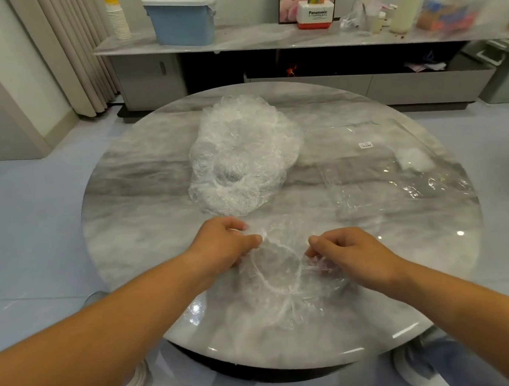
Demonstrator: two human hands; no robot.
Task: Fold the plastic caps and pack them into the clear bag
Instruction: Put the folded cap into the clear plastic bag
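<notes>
Two bare forearms come in from the lower edge, the left forearm (88,332) and the right forearm (465,302), and both reach over the near rim of a round marble desk (137,180).

On the left side, the left grip (221,247) has its fingers curled and pinches the left edge of one plastic cap (275,273). This cap is thin, clear and wrinkled, and it lies on the near part of the desk, between the two grips, with its gathered rim showing as a white ring. On its right side, the right grip (352,254) also has curled fingers, and it pinches the right edge of the same cap.

Farther on the desk, a little left of the middle, is a pile of caps (242,156), puffy and crumpled, apart from the cap that is held. To the right of this pile the clear bag (403,175) lies flat on the desk, with a small white label (365,145) on it. How it is opened, I cannot tell.

Behind the desk is a long low shelf (261,38). From left to right it carries a stack of paper cups (117,18), a blue box (182,20) with a pale lid, and a small white and red box (315,14). Further right the things are blurred.
</notes>
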